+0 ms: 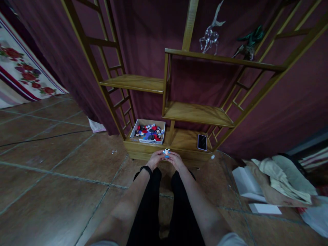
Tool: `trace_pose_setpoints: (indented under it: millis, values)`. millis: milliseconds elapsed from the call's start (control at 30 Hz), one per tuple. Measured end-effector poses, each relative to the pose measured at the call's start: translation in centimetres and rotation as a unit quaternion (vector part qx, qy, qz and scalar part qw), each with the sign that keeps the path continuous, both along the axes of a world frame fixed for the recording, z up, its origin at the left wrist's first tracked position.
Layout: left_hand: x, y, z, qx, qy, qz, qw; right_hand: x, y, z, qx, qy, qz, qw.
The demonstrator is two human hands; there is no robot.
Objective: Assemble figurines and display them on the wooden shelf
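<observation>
A small blue, white and black toy figurine (166, 152) is held between my two hands, in front of the wooden shelf's low base. My left hand (155, 159), with a black band on its wrist, pinches the figurine's left side. From the other side, the fingers of my right hand (175, 160) close on it. Just beyond my hands, a shallow cardboard box (148, 140) rests on the lowest board. Inside it lie several small figurines (151, 131) in red, black, white and purple, heaped together.
A phone (202, 142) lies on the lowest board of the wooden shelf (188, 138), at right. Higher up stand a clear glass horse figure (210, 38) and a dark green figure (249, 42). White boxes (248, 184) and cloth (287, 182) are on the floor at right; a cable (46, 138) runs at left.
</observation>
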State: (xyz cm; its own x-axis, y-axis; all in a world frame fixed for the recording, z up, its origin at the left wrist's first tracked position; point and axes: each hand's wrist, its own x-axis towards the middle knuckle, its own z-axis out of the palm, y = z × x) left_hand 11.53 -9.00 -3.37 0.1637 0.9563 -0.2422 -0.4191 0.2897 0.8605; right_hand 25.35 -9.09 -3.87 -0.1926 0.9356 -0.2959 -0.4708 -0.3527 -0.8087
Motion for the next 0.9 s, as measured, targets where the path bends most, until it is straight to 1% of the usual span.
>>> trace_pose_setpoints:
  millis: [233,400,467,733,900]
  values:
    - [0.2,-0.3,0.4,0.012,-0.007,-0.02,1.0,0.0,0.0,-0.1,0.017,-0.001,0.006,1.0]
    - [0.3,-0.4,0.6,0.031,-0.005,-0.033,0.999,0.0,0.2,-0.1,0.003,-0.006,-0.02,1.0]
    - [0.3,-0.4,0.5,0.039,0.005,-0.03,0.999,0.0,0.3,-0.1,-0.005,-0.01,-0.028,1.0]
    - [0.5,-0.1,-0.3,0.06,0.046,-0.005,0.997,-0.3,0.2,-0.7,-0.001,-0.02,-0.016,1.0]
    - [0.6,-0.2,-0.7,0.07,0.059,0.008,0.996,-0.3,0.0,-0.5,0.002,-0.046,-0.011,0.999]
